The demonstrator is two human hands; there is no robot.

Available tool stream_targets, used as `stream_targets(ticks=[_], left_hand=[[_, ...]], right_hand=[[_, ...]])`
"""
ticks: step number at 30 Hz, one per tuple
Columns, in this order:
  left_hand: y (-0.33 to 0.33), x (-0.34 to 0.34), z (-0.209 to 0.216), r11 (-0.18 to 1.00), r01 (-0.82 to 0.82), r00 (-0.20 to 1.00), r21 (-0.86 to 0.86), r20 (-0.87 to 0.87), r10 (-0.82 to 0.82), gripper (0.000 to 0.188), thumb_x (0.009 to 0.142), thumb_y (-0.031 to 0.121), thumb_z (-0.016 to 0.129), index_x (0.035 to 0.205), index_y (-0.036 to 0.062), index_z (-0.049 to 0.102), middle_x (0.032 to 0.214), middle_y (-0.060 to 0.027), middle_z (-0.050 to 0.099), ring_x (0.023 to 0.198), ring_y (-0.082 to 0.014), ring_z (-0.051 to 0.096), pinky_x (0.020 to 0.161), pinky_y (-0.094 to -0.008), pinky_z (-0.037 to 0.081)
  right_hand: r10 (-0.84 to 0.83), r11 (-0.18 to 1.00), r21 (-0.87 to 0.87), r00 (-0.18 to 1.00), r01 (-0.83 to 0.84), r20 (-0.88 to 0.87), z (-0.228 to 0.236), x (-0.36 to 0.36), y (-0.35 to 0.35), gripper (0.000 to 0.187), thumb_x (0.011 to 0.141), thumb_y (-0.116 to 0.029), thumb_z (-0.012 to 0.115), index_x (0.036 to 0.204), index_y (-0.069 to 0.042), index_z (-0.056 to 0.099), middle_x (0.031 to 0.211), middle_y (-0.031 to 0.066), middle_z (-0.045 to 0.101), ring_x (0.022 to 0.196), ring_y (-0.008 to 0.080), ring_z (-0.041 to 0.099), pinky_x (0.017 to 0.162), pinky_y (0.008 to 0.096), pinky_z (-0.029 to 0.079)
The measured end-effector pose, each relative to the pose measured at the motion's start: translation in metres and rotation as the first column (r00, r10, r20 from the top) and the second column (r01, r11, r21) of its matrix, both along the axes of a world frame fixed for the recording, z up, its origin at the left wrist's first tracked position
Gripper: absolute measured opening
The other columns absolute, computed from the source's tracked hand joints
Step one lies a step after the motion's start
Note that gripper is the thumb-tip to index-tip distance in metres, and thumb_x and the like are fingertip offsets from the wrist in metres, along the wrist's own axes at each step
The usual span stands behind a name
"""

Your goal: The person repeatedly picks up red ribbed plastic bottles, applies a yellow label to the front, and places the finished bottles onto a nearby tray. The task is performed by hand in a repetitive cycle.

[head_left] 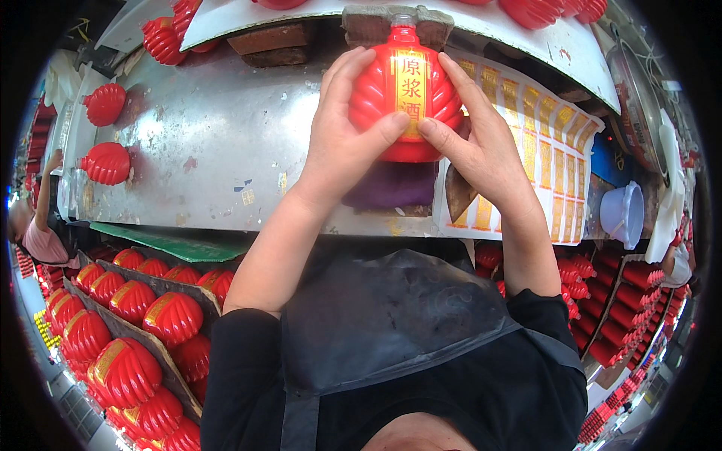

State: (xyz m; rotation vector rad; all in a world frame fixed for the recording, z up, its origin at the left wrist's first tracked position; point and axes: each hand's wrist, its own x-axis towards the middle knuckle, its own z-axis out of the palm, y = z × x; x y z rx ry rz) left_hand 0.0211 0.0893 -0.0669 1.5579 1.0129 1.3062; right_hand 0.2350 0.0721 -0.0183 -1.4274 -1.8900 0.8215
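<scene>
A ridged, round red bottle (378, 84) with a short neck lies between my two hands on the metal worktable, its neck pointing away from me. Down its front runs a gold label (411, 84) with dark characters. My left hand (340, 124) wraps the bottle's left side, and my right hand (481, 135) grips its right side. Both thumbs press on the label's lower part. Under the near end of the bottle is a purple cloth (395, 184). The neck rests against a grey padded block (361, 27).
Sheets of gold labels (553, 154) lie to the right, near a pale blue bucket (622, 213). Two unlabelled red bottles (105, 163) lie at the table's left end. Racks of labelled bottles (129, 372) stand lower left. Another person (47, 237) is at far left.
</scene>
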Motion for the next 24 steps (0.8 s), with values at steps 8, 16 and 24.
stream_targets(ticks=[8,16,24], left_hand=[[0.001,0.000,0.000,1.000,-0.002,1.000,-0.003,0.012,0.003,0.082,0.083,0.027,0.085,0.151,0.0013,0.047,0.157,-0.0202,0.043,0.146,-0.0341,0.045,0.122,-0.0430,0.038],[0.001,-0.002,0.002,0.998,-0.018,0.989,0.066,-0.147,0.028,0.094,0.078,0.035,0.089,0.153,0.0022,0.044,0.156,-0.0218,0.044,0.146,-0.0369,0.046,0.120,-0.0442,0.040],[0.002,-0.006,-0.005,0.996,-0.003,0.995,0.089,-0.104,0.013,0.076,0.091,0.029,0.077,0.154,0.0008,0.045,0.159,-0.0220,0.045,0.148,-0.0361,0.045,0.123,-0.0428,0.036]], right_hand=[[-0.077,0.993,-0.096,0.991,0.067,-0.107,0.000,0.006,0.005,0.068,0.103,-0.034,0.068,0.160,-0.005,0.044,0.148,0.0178,0.059,0.101,0.0144,0.065,0.091,0.0268,0.052],[-0.059,0.966,-0.242,0.839,-0.088,-0.540,0.038,0.020,0.034,0.028,0.104,-0.020,0.066,0.127,-0.004,0.068,0.112,0.0053,0.071,0.100,0.0128,0.069,0.088,0.0251,0.056],[0.044,0.663,0.712,0.962,-0.230,0.269,0.046,-0.008,0.038,0.026,0.084,-0.001,0.073,0.109,-0.008,0.074,0.095,0.0100,0.075,0.085,0.0327,0.073,0.077,0.0416,0.059]])
